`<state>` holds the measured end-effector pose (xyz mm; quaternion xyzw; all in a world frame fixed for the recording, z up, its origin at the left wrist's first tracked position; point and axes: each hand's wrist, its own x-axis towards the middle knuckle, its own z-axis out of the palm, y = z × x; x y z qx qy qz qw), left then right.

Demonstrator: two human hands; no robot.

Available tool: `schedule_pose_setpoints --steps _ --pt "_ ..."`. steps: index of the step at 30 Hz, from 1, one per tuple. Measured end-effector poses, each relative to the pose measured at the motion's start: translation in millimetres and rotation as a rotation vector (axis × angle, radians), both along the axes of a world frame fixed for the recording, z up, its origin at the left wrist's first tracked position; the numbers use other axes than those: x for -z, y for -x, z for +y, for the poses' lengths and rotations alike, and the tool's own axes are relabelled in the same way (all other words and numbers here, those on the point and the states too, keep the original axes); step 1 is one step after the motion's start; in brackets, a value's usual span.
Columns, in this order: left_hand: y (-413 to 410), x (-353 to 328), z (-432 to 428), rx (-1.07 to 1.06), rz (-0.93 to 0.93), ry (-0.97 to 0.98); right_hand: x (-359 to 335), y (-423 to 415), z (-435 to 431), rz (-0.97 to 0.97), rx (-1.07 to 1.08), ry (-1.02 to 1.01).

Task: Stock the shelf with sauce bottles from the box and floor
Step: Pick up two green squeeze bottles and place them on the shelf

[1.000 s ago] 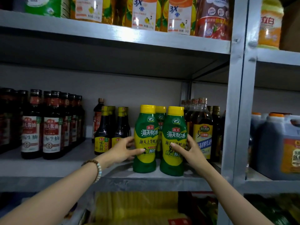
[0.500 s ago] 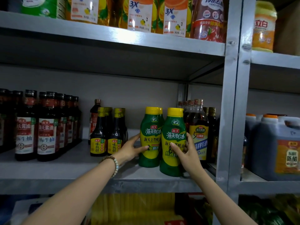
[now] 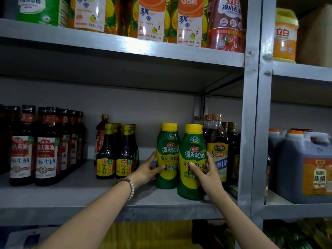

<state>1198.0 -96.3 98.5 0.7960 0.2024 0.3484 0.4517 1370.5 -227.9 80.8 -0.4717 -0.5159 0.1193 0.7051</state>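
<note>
Left hand (image 3: pixel 147 171) grips rear sauce bottle (image 3: pixel 168 155); right hand (image 3: pixel 208 175) wraps front sauce bottle (image 3: pixel 193 162), at its 4 o'clock, both standing on the shelf (image 3: pixel 89 194). Risk: a shove toward 3 o'clock could knock the touching wine bottle (image 3: pixel 217 146); the front one stands near the lip and could topple off.

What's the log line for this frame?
stage: shelving | left hand: grips rear green bottle | right hand: grips front green bottle | bottles: upright on middle shelf

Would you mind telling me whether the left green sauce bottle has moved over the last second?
Yes. The left green bottle has slid back, farther from the shelf front edge, with the left hand gripping it.
</note>
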Motion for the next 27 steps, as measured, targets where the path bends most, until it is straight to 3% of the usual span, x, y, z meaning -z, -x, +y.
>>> schedule_pose_setpoints --steps 7,13,22,27 --pt "7.8 8.5 -4.3 -0.02 -0.117 0.087 -2.6 4.2 -2.5 -0.011 -0.13 0.044" --pt "9.6 6.4 -13.0 -0.003 -0.125 -0.024 -8.3 28.8 19.9 -0.066 -0.255 0.095" --pt "11.5 7.5 -15.6 0.082 -0.111 -0.057 -19.3 14.4 24.9 -0.284 -0.119 0.185" --pt "10.0 10.5 -10.8 0.104 -0.105 -0.12 -8.8 17.4 30.5 -0.247 -0.263 0.223"
